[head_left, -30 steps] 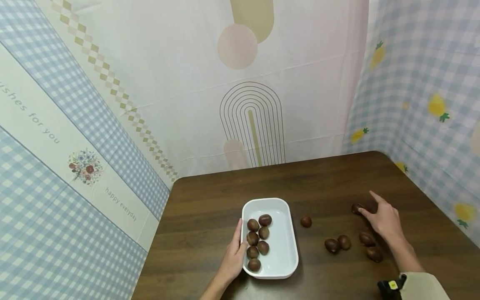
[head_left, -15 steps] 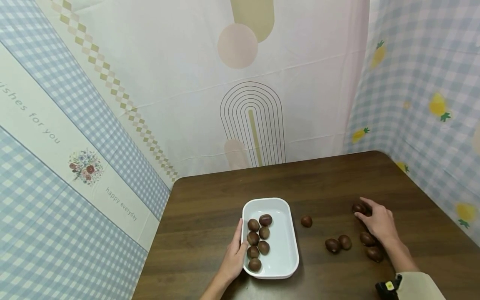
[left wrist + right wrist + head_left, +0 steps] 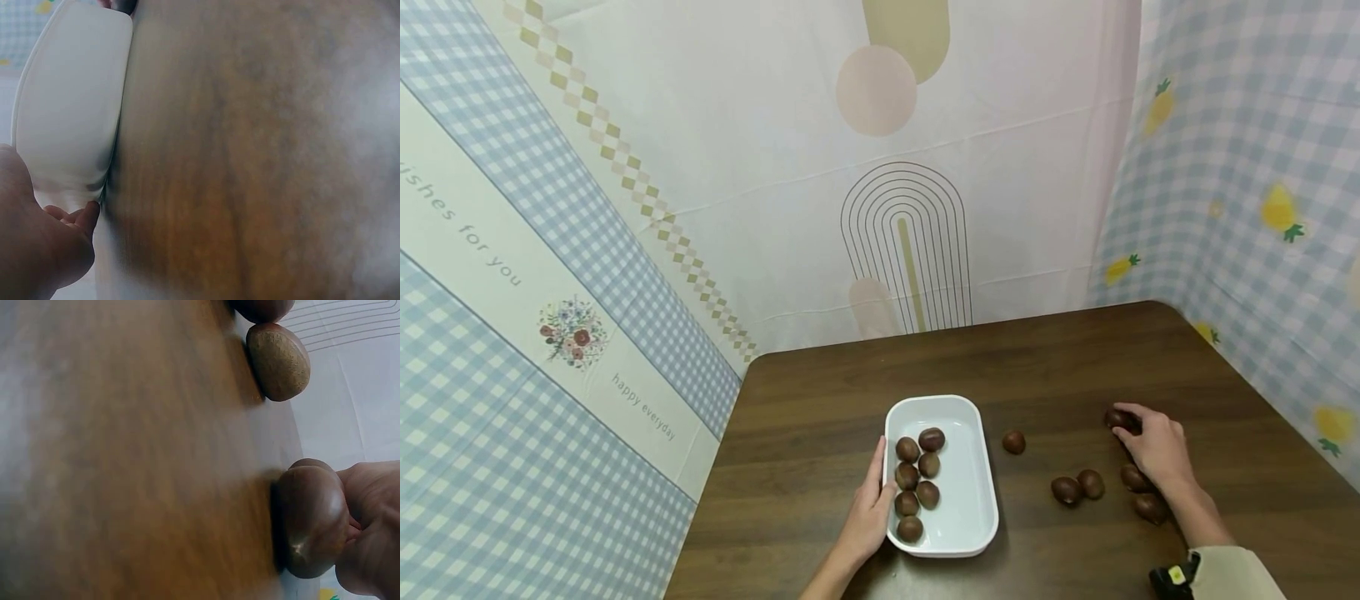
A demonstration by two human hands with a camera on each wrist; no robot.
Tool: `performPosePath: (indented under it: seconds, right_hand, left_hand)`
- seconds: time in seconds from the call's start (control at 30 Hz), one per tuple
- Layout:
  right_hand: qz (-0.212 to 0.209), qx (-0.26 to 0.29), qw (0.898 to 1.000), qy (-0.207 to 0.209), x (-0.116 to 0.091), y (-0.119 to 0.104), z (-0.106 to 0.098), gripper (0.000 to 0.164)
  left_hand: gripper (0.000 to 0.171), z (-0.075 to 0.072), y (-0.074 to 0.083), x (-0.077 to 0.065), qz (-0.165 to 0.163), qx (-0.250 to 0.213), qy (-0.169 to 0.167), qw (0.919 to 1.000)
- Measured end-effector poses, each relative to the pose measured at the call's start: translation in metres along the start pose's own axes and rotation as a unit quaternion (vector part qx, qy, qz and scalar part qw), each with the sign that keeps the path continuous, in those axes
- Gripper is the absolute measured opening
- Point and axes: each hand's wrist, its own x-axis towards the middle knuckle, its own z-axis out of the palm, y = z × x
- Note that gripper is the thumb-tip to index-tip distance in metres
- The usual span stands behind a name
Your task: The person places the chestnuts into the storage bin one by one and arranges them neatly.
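Note:
A white rectangular dish (image 3: 961, 500) sits on the table, with several brown chestnuts (image 3: 928, 495) gathered along its left half. My left hand (image 3: 865, 517) holds the dish's left side, thumb over the rim and fingers along the outer wall; the left wrist view shows the hand (image 3: 50, 231) at the end of the dish wall (image 3: 72, 94). Over to the right, my right hand (image 3: 1161, 450) pinches a chestnut (image 3: 1118, 419) between thumb and fingers, low over the wood. In the right wrist view, a nearer chestnut (image 3: 312, 522) partly covers the fingertips.
One chestnut (image 3: 1013, 442) lies just right of the dish. A pair of chestnuts (image 3: 1066, 491) rests further right, and two more chestnuts (image 3: 1150, 507) lie beside my right wrist. Patterned cloths (image 3: 760, 208) hang behind the brown table (image 3: 820, 383) and at both sides.
The right hand's fingers have come down and closed around the far-right chestnut, moving slightly left. The left hand and the dish stay in place.

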Motion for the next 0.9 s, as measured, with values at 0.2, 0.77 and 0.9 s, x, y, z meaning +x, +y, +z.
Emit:
performPosePath:
  seconds: [0.2,0.77,0.9]
  right_hand:
    - [-0.009,-0.001,1.0,0.004,-0.001,-0.001,-0.002,0.037]
    - [-0.022,0.045,0.994,-0.094,-0.011,-0.034,-0.016,0.037]
    - [-0.029,0.063,0.992,-0.108,-0.013,-0.054,-0.014,0.038]
  left_hand:
    - [0.072,0.0,0.0,0.0,-0.003,0.005,0.004,1.0]
    - [0.071,0.001,-0.003,0.001,-0.003,-0.018,-0.008,0.9998]
    - [0.071,0.001,-0.003,0.001,-0.004,-0.02,-0.008,0.9998]
